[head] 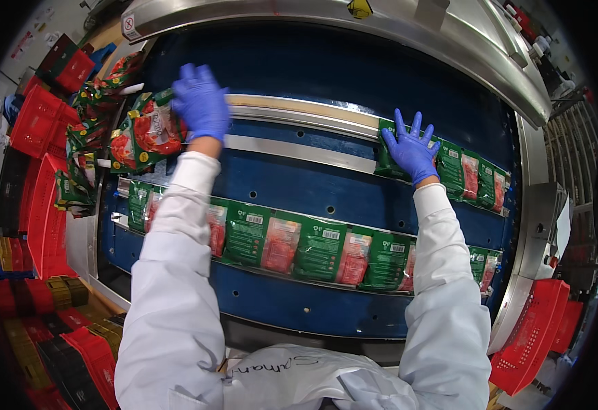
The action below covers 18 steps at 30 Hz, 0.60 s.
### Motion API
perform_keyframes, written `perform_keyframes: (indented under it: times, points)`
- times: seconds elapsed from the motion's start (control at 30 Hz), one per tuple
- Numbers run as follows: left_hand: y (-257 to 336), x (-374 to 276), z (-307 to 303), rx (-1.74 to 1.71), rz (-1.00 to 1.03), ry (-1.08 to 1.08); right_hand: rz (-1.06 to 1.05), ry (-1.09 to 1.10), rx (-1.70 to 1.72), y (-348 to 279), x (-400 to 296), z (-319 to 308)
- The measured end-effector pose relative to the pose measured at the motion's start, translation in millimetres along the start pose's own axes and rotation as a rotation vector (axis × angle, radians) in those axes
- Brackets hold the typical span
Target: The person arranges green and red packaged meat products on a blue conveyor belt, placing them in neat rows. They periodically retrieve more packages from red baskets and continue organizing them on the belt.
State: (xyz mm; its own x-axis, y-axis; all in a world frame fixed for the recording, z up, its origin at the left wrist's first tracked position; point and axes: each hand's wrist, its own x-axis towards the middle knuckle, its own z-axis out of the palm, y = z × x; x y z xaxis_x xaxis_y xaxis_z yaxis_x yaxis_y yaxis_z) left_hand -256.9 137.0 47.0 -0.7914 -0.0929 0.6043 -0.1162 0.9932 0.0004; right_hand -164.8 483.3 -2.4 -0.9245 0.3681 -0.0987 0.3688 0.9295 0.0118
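Both my hands wear blue gloves. My left hand (201, 104) is at the right edge of a green and red plastic food pouch (152, 130), one of several heaped at the left side of the blue machine bed; whether its fingers grip the pouch cannot be told. With fingers spread, my right hand (412, 147) rests on a green pouch (450, 164) in the upper row, along a metal sealing bar (304, 117). Nearer to me a second row of pouches (246, 233) lies side by side, back faces up, partly hidden under my forearms.
A curved stainless steel machine lid (309, 15) arches over the far side. Red crates (47, 220) stand at the left, and another red crate (532, 333) at the lower right. A control box with a red button (551, 261) is on the right edge.
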Motion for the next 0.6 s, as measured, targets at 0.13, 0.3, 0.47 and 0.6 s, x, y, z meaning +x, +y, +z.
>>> perform_keyframes:
  times: [0.13, 0.3, 0.47, 0.6]
  points:
    - [-110.4, 23.0, 25.3, 0.366, 0.203, -0.149, -0.051, 0.000, -0.075, -20.2, -5.1, -26.0]
    - [-93.1, 42.7, -21.4, 0.195, 0.355, -0.299, -0.263, 0.345, 0.042, -67.1, -32.7, -40.8]
    - [9.0, 1.3, -110.8, -0.324, 0.590, -0.218, -0.589, 0.342, 0.936, -140.6, -95.5, -36.7]
    - [44.0, -46.2, -142.7, -0.765, 0.519, -0.082, -0.349, 0.349, 1.386, -126.1, -121.4, -35.9]
